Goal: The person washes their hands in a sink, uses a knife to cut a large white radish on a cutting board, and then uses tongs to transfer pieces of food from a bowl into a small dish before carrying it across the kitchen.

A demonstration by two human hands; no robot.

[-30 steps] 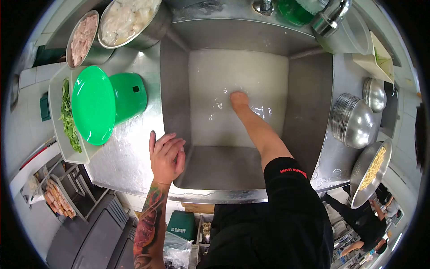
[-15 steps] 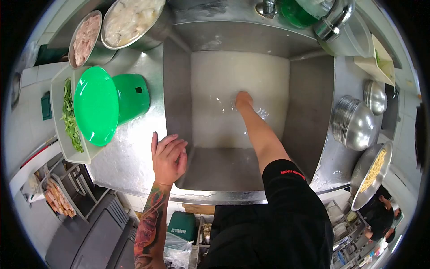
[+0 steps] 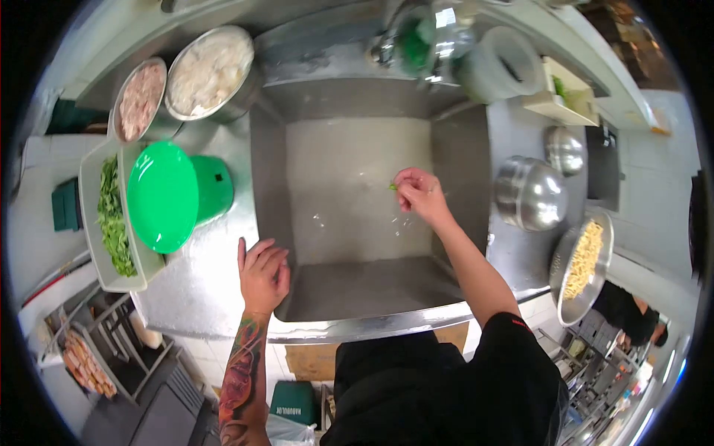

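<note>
A deep steel sink (image 3: pixel 357 290) holds cloudy water (image 3: pixel 349 223). Above the water, right of its middle, my right hand (image 3: pixel 419 195) pinches a small green piece (image 3: pixel 393 186) between its fingertips. My left hand (image 3: pixel 263 273) hovers by the sink's left front corner, fingers spread loosely, with nothing in it. A green plate (image 3: pixel 162 197) leans against an upturned green container (image 3: pixel 212 186) on the left counter. Beside them a white tub (image 3: pixel 143 273) holds green leaves (image 3: pixel 111 219).
Bowls of pale food (image 3: pixel 212 70) and pinkish meat (image 3: pixel 141 100) stand at the back left. A faucet (image 3: pixel 445 44) and a plastic tub (image 3: pixel 502 67) are behind the sink. To the right are steel bowls (image 3: pixel 532 195) and a colander of yellow strips (image 3: pixel 584 260). A person (image 3: pixel 632 312) is far right.
My right hand has come up out of the cloudy water and now shows a small green piece in its fingertips. The camera view has shifted.
</note>
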